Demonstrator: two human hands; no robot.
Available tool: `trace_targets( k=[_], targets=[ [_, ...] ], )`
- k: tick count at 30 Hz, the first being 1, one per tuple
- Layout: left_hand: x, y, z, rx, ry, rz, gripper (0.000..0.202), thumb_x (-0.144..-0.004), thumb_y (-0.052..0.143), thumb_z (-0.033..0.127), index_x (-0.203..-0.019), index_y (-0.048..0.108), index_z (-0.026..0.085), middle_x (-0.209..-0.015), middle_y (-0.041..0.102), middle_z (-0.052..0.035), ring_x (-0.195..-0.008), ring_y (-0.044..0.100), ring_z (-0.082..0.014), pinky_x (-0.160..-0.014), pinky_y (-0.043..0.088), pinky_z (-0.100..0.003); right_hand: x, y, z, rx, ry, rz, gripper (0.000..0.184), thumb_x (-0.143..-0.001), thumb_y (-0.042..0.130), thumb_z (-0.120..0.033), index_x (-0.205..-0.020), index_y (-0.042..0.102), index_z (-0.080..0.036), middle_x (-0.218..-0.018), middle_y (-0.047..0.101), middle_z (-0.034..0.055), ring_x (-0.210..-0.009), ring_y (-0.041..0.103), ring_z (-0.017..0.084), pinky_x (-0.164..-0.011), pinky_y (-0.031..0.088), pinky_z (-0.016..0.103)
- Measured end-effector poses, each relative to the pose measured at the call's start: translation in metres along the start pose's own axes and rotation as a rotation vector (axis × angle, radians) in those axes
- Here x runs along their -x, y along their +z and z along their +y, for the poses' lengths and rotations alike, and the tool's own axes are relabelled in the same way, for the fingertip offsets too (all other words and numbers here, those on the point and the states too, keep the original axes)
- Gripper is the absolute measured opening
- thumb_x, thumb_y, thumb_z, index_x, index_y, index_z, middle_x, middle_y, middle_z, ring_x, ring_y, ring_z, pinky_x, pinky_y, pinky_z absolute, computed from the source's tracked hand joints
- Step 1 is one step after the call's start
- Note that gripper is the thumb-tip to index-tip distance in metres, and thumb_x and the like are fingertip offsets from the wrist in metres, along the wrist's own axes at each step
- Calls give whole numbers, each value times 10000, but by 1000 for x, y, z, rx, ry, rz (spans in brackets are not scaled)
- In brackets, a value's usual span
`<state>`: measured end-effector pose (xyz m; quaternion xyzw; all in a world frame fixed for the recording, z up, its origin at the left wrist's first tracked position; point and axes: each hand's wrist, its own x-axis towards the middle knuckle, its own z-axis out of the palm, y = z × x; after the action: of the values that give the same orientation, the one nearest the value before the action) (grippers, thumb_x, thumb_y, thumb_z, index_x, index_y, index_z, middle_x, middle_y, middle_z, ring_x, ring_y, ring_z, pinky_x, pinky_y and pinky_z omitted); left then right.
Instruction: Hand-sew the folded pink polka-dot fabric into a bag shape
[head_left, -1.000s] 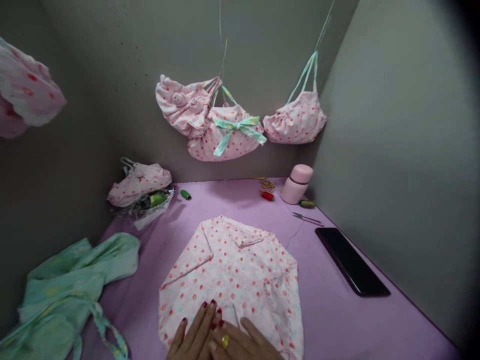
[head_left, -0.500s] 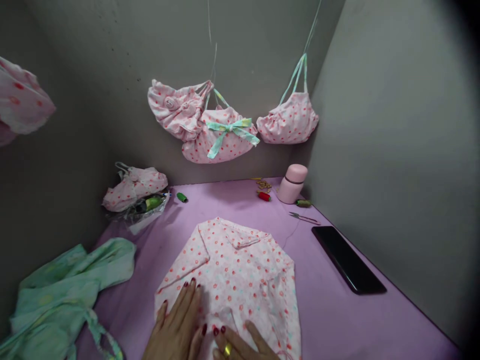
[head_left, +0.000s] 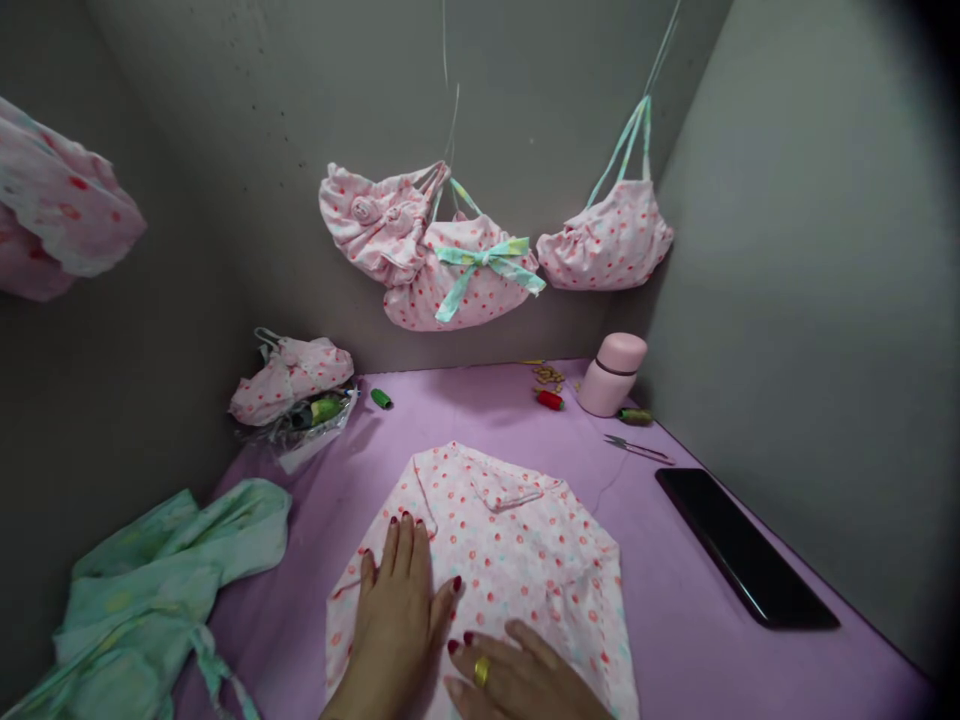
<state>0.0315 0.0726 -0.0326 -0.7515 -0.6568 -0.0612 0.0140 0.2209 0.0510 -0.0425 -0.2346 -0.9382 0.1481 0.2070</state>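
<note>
A pink-and-white dotted cloth garment lies flat before me, with a folded flap near its far edge. My left hand rests on its left part, palm down, with the fingers stretched forward and the thumb apart. Lower down, near the bottom of the view, my right hand lies on the same cloth with its fingers spread; a gold ring shows on one finger. Neither hand holds anything. The garment's near edge runs out of view.
On the purple tabletop a black phone, thread snips, a pink flask and a red thread spool lie to the right. Green cloth is at left. Dotted pouches hang along the grey wall.
My left hand has slid forward on the cloth and its thumb has spread outward. My right hand has moved slightly forward. The whole view has shifted, so things appear further right.
</note>
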Motion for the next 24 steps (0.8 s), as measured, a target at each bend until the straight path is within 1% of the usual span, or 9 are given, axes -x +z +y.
trace_targets(
  k=[4,7,9,12,15,17,19,21,24],
  targets=[
    [-20,-6,-4,21,-21,32,466,-907,281,261,-1324,319,57,-1414,294,-187,-1302,285,-309,-968,360,-587,-25,-54,17,28,113,-10,614,-899,439,-483,-1403,274,-175,-1380,401,129,-1273,348,274,-1056,242,477],
    [-32,-9,-8,29,-73,34,504,-915,283,322,-1322,304,27,-1404,303,-207,-1302,286,-314,-975,344,-594,-33,-82,24,31,322,-1,509,-949,351,-391,-1399,291,-160,-1423,333,122,-1311,280,245,-1065,224,468],
    [-29,-9,-11,29,-49,35,480,-916,277,297,-1324,309,45,-1405,308,-188,-1301,292,-301,-979,343,-589,-28,-81,23,20,346,-10,505,-949,348,-383,-1399,290,-160,-1423,332,124,-1310,284,248,-1061,230,477],
    [-9,-5,-13,-11,61,116,442,-909,245,207,-1335,305,102,-1393,339,-151,-1273,354,-278,-948,397,-559,-9,-51,16,9,165,-76,523,-925,419,-395,-1385,304,-175,-1368,418,123,-1270,360,260,-1051,246,490],
    [17,6,-7,-44,276,191,525,-895,287,198,-1386,108,144,-1345,414,-140,-1184,475,-257,-837,498,-478,7,-10,7,48,38,-89,324,-962,365,-253,-1276,444,-235,-1208,589,68,-1171,487,212,-1041,270,464],
    [31,12,1,-42,378,141,607,-892,339,270,-1388,4,170,-1340,424,-117,-1163,498,-250,-796,516,-454,10,2,1,57,61,-96,265,-965,353,-229,-1122,566,-227,-1089,658,61,-1134,515,210,-1041,251,474],
    [40,13,8,-27,392,74,634,-889,356,343,-1391,4,177,-1367,390,-98,-1202,457,-253,-818,499,-467,9,-8,-4,5,111,-94,244,-951,389,-266,-1042,605,-199,-1074,660,74,-1152,490,217,-1053,212,477],
    [45,10,14,-16,357,47,618,-892,350,363,-1394,48,165,-1406,326,-98,-1263,375,-257,-880,452,-497,7,-33,-6,-92,148,-112,323,-909,459,-350,-1138,553,-142,-1211,574,114,-1194,438,233,-1055,213,466],
    [52,0,21,-47,323,107,593,-891,340,357,-1394,97,157,-1423,287,-130,-1278,344,-290,-910,378,-554,13,-66,-6,-162,342,140,277,-922,396,-213,-1147,544,-150,-1167,586,99,-1102,495,196,-967,342,394]
  ],
)
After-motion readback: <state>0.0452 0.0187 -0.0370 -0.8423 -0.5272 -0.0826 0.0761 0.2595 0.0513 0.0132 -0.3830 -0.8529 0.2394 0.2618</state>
